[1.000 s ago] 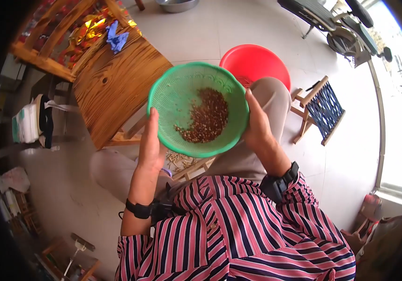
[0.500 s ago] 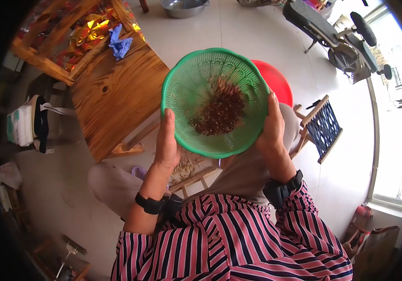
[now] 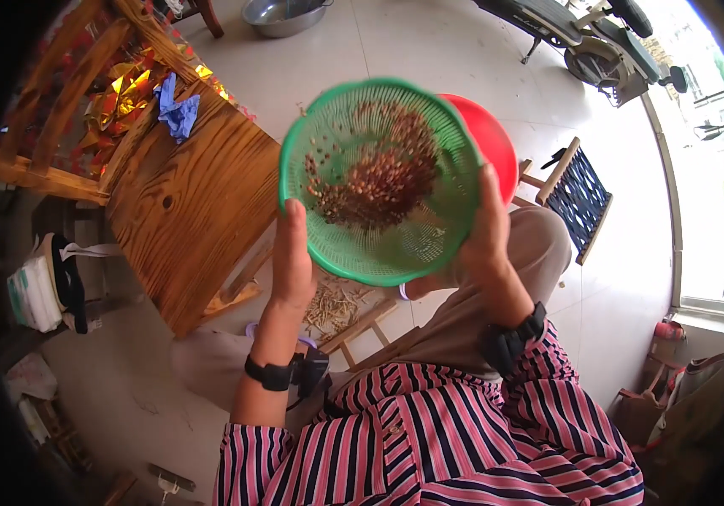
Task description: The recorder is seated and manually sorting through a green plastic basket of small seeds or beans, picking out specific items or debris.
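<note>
Between my two hands I hold a green plastic colander (image 3: 421,249) by its rim, in front of my lap. My left hand (image 3: 293,266) grips the left side, thumb up along the rim. On the right side, my right hand (image 3: 486,232) clasps it the same way. Small reddish-brown beans or seeds (image 3: 379,173), blurred by motion, are spread over the colander's middle and far part, with some pale bits among them. The fingers beneath the colander are hidden. Behind its right edge a red basin or plate (image 3: 488,139) shows in part.
A wooden chair (image 3: 202,194) with a crumpled blue glove (image 3: 178,110) on it stands at left. Dry pale stalks (image 3: 332,308) lie on the floor below the colander. A low woven stool (image 3: 579,198) is at right, a metal basin (image 3: 282,17) and a scooter (image 3: 590,51) farther off.
The colander has shifted slightly left, and the seeds in it have scattered wider, toward its far and left sides. Both hands keep their hold. The whole view has swung a little.
</note>
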A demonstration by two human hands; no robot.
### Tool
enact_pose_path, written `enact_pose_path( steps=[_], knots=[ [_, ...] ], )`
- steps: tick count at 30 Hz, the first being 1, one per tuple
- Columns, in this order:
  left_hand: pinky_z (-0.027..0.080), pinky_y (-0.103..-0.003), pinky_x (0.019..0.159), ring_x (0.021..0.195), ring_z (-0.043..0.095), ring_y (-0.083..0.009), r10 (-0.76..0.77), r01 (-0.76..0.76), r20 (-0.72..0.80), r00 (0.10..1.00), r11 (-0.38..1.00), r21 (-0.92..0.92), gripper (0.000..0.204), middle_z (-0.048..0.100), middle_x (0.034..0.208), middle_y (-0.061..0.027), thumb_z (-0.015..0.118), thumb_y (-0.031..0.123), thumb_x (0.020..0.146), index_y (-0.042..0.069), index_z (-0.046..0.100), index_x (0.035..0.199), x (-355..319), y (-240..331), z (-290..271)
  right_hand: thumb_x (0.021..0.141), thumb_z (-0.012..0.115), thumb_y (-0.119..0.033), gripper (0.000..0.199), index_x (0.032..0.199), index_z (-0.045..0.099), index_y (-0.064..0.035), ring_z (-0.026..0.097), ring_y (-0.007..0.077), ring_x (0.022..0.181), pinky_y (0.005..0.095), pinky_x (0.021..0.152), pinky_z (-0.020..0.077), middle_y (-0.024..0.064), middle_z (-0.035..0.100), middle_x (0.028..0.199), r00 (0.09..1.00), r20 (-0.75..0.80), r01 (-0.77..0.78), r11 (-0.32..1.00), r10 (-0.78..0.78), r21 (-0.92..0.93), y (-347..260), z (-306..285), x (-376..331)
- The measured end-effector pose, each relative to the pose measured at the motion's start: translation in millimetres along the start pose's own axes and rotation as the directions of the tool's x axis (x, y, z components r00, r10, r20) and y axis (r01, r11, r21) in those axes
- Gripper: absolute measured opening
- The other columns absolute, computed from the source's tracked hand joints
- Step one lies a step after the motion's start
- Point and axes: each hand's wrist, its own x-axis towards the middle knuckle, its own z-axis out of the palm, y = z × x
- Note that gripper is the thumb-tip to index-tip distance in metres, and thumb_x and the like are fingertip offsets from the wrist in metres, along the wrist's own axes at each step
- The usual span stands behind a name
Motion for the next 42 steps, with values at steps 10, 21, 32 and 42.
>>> enact_pose_path(
  steps=[10, 21, 32, 42],
  knots=[
    [0.049, -0.04, 0.094, 0.115, 0.053, -0.0247, 0.135, -0.14, 0.041, 0.99, 0.975, 0.171, 0.072, 0.045, 0.131, -0.0128, 0.042, 0.054, 0.096, 0.002, 0.027, 0.144, -18.3, 28.6, -2.2, 0.103, 0.037, -0.034, 0.04, 0.133, 0.046, -0.0095, 0.052, 0.0168, 0.113, 0.0329, 0.096, 0.0436, 0.0054, 0.053, 0.126, 0.994, 0.094, 0.044, 0.998, -0.049, 0.052, -3.0, 6.2, 0.2],
    [0.033, -0.041, 0.108, 0.133, 0.033, -0.0246, -0.161, 0.155, -0.04, 0.986, 0.981, -0.115, 0.078, 0.028, 0.149, -0.0128, 0.042, 0.058, 0.095, 0.004, 0.021, 0.148, 3.8, -24.5, 15.5, 0.101, 0.04, -0.031, 0.04, 0.133, 0.047, -0.0071, 0.051, 0.019, 0.116, 0.0336, 0.101, 0.0396, 0.0076, 0.055, 0.127, 1.0, -0.021, -0.005, 0.987, 0.002, -0.164, 11.6, -21.6, 23.8],
    [0.041, -0.039, 0.102, 0.124, 0.044, -0.0222, -0.052, 0.051, 0.009, 0.999, 0.995, 0.088, 0.073, 0.041, 0.139, -0.0118, 0.04, 0.057, 0.096, 0.003, 0.028, 0.144, 8.7, 1.6, 25.4, 0.101, 0.04, -0.029, 0.04, 0.132, 0.049, -0.0053, 0.054, 0.0218, 0.113, 0.0375, 0.096, 0.0455, 0.0099, 0.056, 0.125, 0.997, 0.027, 0.072, 0.995, -0.07, -0.063, -17.9, -21.4, 14.7],
    [0.033, -0.035, 0.104, 0.124, 0.04, -0.0204, 0.052, -0.059, 0.031, 0.998, 0.958, 0.279, 0.068, 0.038, 0.14, -0.0121, 0.04, 0.049, 0.099, 0.0, 0.026, 0.145, -3.5, 10.2, 26.9, 0.101, 0.041, -0.03, 0.039, 0.129, 0.051, -0.0043, 0.055, 0.0216, 0.113, 0.0337, 0.095, 0.0468, 0.0101, 0.058, 0.123, 0.995, -0.023, 0.101, 0.995, -0.101, -0.004, -20.1, -25.9, 5.5]
  ],
)
